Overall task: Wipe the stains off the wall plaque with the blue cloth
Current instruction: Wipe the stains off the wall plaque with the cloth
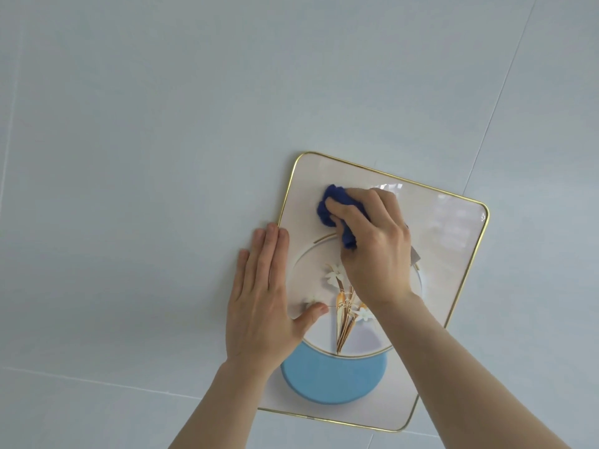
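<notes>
A rectangular wall plaque [450,241] with a thin gold rim hangs tilted on the wall. It shows white flowers, a gold ring and a light blue disc. My right hand [376,244] presses a bunched dark blue cloth [337,209] against the plaque's upper left area, fingers curled over it. My left hand [262,296] lies flat with fingers together across the plaque's left edge, partly on the wall, thumb on the picture. A small grey-brown mark [415,254] peeks out by the right hand's far side. No clear stains show elsewhere.
The pale grey-blue tiled wall [162,124] fills the view around the plaque, with thin grout lines running across it. Both forearms come up from the bottom edge. Glare from a window reflects on the plaque's upper right.
</notes>
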The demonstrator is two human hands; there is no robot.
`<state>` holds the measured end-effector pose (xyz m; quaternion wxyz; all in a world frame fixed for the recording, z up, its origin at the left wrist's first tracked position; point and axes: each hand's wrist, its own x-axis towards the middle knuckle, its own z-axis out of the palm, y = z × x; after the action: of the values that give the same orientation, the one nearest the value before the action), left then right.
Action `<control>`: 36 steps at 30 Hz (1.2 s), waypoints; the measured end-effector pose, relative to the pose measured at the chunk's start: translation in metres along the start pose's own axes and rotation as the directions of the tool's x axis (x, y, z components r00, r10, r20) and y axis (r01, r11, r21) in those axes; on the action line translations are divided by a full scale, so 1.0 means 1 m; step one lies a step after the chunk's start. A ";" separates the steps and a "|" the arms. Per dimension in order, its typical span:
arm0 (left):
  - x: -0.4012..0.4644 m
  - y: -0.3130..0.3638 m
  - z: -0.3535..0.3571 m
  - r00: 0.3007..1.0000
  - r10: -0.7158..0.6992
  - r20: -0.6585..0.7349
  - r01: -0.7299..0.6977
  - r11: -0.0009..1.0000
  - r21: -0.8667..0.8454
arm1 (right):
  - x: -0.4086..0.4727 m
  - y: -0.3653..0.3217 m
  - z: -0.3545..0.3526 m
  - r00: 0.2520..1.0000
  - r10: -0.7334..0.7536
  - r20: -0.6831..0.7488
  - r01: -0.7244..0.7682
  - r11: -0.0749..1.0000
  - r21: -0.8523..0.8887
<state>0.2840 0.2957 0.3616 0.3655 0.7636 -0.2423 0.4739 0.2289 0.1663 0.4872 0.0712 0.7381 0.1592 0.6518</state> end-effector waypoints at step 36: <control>0.000 0.003 -0.002 1.000 -0.024 -0.007 0.024 0.999 0.047 | -0.070 0.019 -0.013 0.999 0.052 -0.010 -0.053 0.992 -0.116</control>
<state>0.2808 0.2952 0.3627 0.3538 0.7733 -0.2208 0.4775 0.2116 0.1241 0.4294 0.0962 0.7342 0.1016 0.6643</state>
